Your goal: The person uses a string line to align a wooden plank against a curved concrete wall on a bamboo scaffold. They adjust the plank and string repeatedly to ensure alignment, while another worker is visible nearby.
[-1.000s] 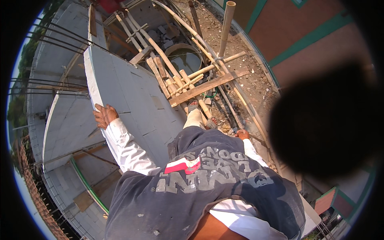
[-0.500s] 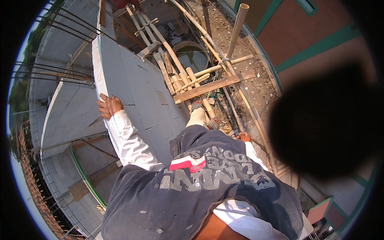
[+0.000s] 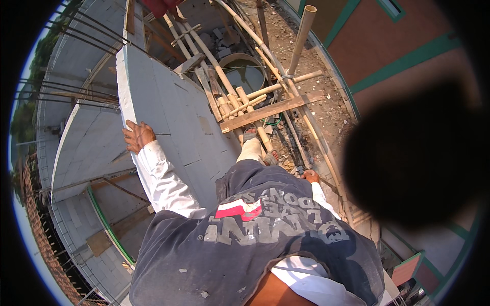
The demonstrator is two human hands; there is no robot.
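Observation:
My left hand [image 3: 139, 136] grips the white top edge of the pale grey block wall [image 3: 178, 117], fingers curled over it. My right hand [image 3: 310, 176] is closed beside my right hip, at the far side of my dark vest, on something dark and small that I cannot make out. My feet in grey sandals [image 3: 249, 133] stand on bamboo poles [image 3: 265, 138] below me, beside the wall. A wooden plank [image 3: 291, 103] lies across the bamboo just beyond my feet.
Bamboo scaffold poles [image 3: 301, 41] run along the right, above rubble ground. A round water-filled tank [image 3: 242, 74] lies beyond the plank. Steel bars [image 3: 76, 35] jut over the left. A person in red [image 3: 155, 7] is at the top. A brown-and-green wall [image 3: 383, 56] stands right.
Since a second ago the view has shifted, so the wall top and scaffold sit a little higher and further right in the picture. Both hands keep their places and grips.

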